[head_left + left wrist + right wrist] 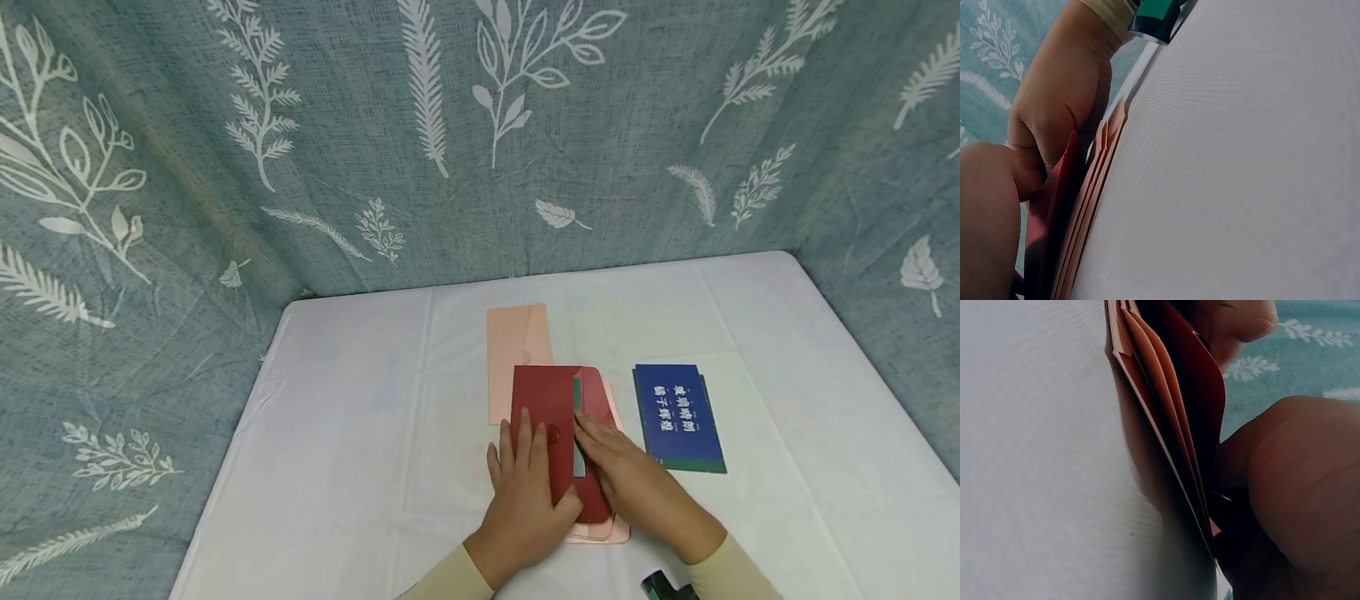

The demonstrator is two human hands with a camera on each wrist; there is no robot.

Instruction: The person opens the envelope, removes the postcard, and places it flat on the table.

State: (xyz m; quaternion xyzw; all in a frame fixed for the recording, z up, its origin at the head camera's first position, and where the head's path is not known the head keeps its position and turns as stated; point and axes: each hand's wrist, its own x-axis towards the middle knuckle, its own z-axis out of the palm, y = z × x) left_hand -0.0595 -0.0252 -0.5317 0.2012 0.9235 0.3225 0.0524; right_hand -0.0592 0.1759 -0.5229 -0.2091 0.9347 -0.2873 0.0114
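Observation:
A dark red envelope [542, 387] lies with its flap [596, 387] unfolded to the right, on a stack of peach envelopes [618, 532]. From its pocket shows a narrow strip of a green and pale card [577, 392]. My left hand [525, 504] rests on the envelope's front, fingers spread and straight, thumb near the pocket edge. Stretched fingers of my right hand [641, 479] touch the card's exposed edge over the flap; its thumb is hidden in the head view. In the right wrist view, the peach envelopes [1159, 365] sit beneath the red one.
One peach envelope [510, 333] lies behind the red one, partly covered. To the right is a pile of blue and green cards [675, 446] with white writing. A black and green object [663, 587] lies at the near edge. Patterned curtains [465, 225] border the white table [337, 433].

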